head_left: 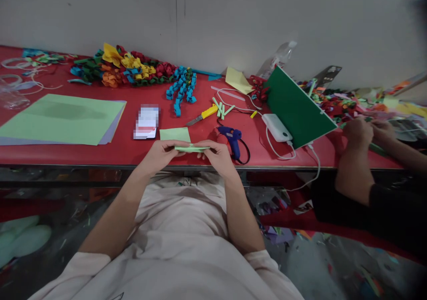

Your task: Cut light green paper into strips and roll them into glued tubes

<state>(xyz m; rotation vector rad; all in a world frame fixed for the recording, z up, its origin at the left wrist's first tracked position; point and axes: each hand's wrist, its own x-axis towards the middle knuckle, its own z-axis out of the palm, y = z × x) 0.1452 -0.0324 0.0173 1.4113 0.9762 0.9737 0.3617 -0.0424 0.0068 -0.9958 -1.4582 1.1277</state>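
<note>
Between both hands, close to the table's front edge, is a folded strip of light green paper (192, 149). My left hand (161, 155) pinches its left end, and my right hand (217, 154) grips the right end. Just behind the hands lies a light green paper square (175, 134) on the red table. A blue glue gun (231, 140) rests right of my right hand. Beyond it are small rolled green paper pieces (222, 109) and a yellow utility knife (204, 114) with its blade out. A phone (147, 122) lies to the left.
Green paper sheets (63, 118) are stacked at left. Colourful paper chains (130, 69) and blue ones (182, 86) lie along the wall. A green board (296, 109) leans at right, beside a white power bank (276, 127) with cables. Another person's hands (363, 131) work farther right.
</note>
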